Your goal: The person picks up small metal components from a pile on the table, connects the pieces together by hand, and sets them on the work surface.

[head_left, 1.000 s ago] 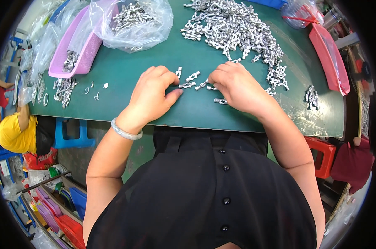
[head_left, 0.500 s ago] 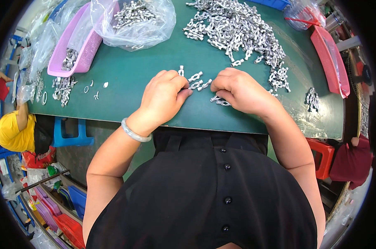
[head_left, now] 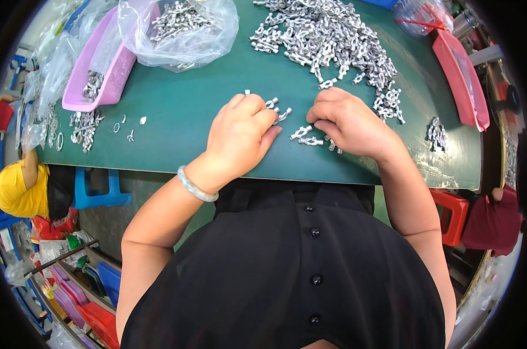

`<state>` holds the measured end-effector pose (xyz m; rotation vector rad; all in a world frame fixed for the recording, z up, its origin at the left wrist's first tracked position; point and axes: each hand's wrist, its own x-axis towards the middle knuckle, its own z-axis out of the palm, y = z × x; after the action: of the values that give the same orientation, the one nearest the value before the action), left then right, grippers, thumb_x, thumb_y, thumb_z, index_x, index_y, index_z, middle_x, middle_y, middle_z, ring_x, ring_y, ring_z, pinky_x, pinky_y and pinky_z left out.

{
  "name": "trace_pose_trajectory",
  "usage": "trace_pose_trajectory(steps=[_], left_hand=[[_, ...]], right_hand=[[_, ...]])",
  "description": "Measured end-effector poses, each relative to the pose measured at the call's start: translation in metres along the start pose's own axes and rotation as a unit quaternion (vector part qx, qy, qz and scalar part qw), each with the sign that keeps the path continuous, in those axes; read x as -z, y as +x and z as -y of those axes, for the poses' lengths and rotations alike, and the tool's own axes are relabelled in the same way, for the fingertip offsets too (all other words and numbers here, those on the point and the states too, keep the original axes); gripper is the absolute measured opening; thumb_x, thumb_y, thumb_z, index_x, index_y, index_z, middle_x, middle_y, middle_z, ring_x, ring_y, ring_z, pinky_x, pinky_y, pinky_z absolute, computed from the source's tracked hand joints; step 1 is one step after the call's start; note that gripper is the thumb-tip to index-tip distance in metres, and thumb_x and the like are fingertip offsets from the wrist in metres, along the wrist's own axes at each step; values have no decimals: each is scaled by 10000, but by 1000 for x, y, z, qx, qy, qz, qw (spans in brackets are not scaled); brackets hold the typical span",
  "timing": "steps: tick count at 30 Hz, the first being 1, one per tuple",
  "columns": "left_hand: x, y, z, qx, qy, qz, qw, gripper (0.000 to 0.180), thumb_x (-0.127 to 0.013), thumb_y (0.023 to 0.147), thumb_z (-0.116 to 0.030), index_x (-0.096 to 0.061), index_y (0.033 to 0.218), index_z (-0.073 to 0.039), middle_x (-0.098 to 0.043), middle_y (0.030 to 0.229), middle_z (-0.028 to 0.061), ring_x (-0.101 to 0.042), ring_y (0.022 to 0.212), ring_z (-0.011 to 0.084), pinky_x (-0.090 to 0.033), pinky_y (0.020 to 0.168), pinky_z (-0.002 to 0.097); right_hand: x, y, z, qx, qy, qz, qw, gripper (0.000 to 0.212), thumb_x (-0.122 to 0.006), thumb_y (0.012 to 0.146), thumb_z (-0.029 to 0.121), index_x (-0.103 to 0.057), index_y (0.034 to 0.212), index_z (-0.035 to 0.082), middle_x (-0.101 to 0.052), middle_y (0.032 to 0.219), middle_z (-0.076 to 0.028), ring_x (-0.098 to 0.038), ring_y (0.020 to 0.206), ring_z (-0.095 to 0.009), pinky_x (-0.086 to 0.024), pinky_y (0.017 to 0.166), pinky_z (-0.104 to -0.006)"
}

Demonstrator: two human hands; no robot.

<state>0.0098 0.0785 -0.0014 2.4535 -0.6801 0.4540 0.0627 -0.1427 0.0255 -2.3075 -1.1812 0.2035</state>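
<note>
Small silvery metal fittings, each with a looped middle and short cylindrical ends, lie on the green table [head_left: 176, 128] around both hands. My left hand [head_left: 240, 136], with a pale bangle [head_left: 196, 185] at the wrist, is closed with curled fingers over several of them; one fitting [head_left: 284, 114] shows by its fingertips. My right hand [head_left: 350, 125] is closed in a pinch, its fingertips just above a loose fitting [head_left: 300, 132]. Another fitting [head_left: 311, 141] lies nearer me, and one is partly under the right hand. What either set of fingers holds is hidden.
A large heap of fittings [head_left: 339, 46] spreads at the far right, with a small cluster [head_left: 436, 135] farther right. A clear bag of fittings [head_left: 182, 35] and a purple basket [head_left: 109, 81] stand at left. A pink basket [head_left: 461, 81] sits at the right edge. A person in yellow [head_left: 22, 186] is at left.
My left hand has moved right, covering more of the fittings beside it. My right hand has shifted slightly right, and more loose fittings show between the hands.
</note>
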Motion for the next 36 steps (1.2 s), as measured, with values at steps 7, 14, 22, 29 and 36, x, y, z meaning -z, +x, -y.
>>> trace_pose_trajectory(steps=[7, 14, 22, 29, 36], left_hand=[[-4, 3, -4, -18, -2, 15, 1000, 150, -717, 660, -22, -648, 788, -60, -535, 753, 51, -524, 722, 257, -444, 642, 357], [3, -2, 2, 6, -35, -11, 999, 181, -697, 684, -2, -640, 849, -46, -571, 796, 65, -557, 751, 252, -455, 670, 344], [23, -12, 23, 194, -17, 27, 980, 164, -672, 779, -95, -601, 907, -20, -560, 771, 80, -547, 664, 197, -454, 582, 292], [18, -6, 26, 154, -2, 35, 987, 166, -662, 775, -95, -638, 925, -27, -548, 759, 77, -538, 659, 216, -444, 603, 316], [6, 1, 33, 117, -37, 14, 992, 146, -636, 786, -53, -652, 925, -10, -555, 742, 79, -545, 640, 218, -443, 603, 322]], right_hand=[[3, -9, 3, -11, 3, -6, 1000, 130, -654, 717, 40, -639, 846, 28, -594, 830, -117, -562, 866, -312, -453, 771, -397], [-5, -9, 10, 29, -39, 3, 999, 340, -694, 694, 68, -581, 1015, 40, -595, 870, -122, -556, 887, -309, -409, 830, -398], [-8, -4, 15, 28, -33, 28, 999, 288, -673, 699, 28, -567, 966, 26, -586, 875, -113, -552, 903, -301, -424, 816, -384], [-10, 3, 14, 43, -41, -9, 998, 386, -698, 672, 23, -592, 1043, 25, -540, 996, -99, -518, 931, -286, -429, 838, -378], [-11, 7, 14, 58, -49, 5, 997, 338, -698, 677, 41, -612, 1004, 27, -545, 967, -83, -519, 928, -273, -430, 835, -368]])
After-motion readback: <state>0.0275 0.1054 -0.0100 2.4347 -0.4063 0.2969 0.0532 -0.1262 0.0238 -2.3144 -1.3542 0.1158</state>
